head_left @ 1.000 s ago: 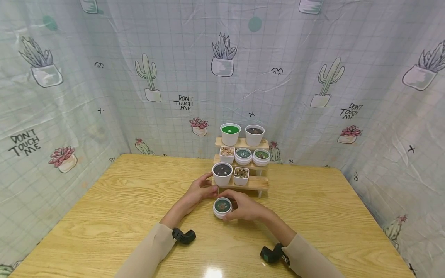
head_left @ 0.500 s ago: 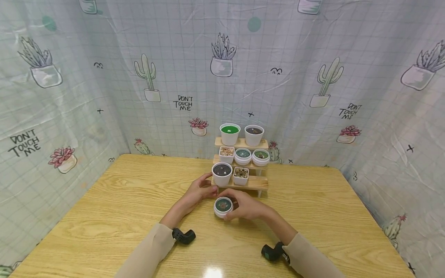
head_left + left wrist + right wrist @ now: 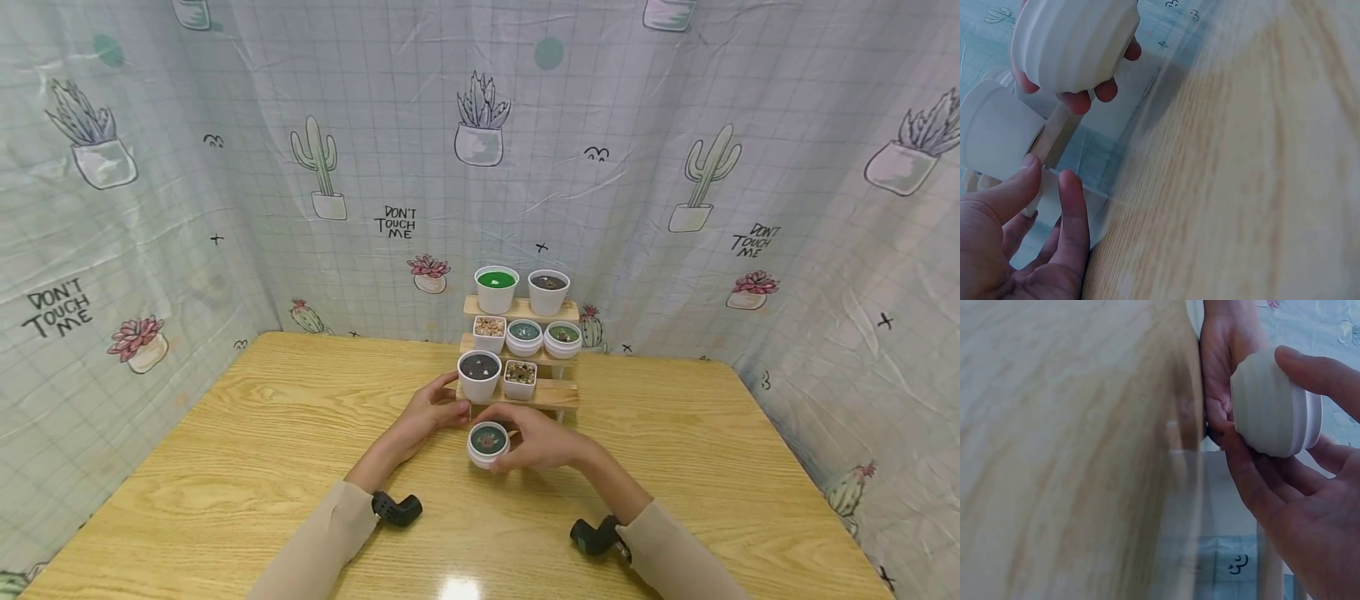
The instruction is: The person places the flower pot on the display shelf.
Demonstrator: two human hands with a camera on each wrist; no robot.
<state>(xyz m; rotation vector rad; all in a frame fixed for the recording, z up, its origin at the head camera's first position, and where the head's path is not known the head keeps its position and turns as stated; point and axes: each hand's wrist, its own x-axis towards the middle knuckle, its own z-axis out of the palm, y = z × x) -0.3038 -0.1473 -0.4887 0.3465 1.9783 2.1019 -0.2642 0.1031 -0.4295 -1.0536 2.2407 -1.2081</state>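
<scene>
My right hand [image 3: 542,442] grips a small round white pot [image 3: 488,443] with a dark green filling and a reddish piece at its centre. The right wrist view shows its ribbed side [image 3: 1266,406] between thumb and fingers, held off the table. My left hand [image 3: 429,418] holds the left end of a three-tier wooden stand [image 3: 557,393], thumb and fingers about its white side support [image 3: 1050,194] in the left wrist view. On the bottom tier, a white pot with dark filling [image 3: 479,379] stands beside a square pot with pebbly filling [image 3: 520,381].
The middle tier carries a square pebbled pot [image 3: 490,335] and two round pots [image 3: 524,338]. Two taller pots [image 3: 497,292], one bright green inside, stand on top. A printed curtain [image 3: 405,167] surrounds the wooden table [image 3: 675,450]. Black wrist devices [image 3: 397,510] sit at both sleeves.
My right hand has carried the round pot slightly to the right and up toward the stand. My left hand stays at the stand's left end, and the other pots have not moved.
</scene>
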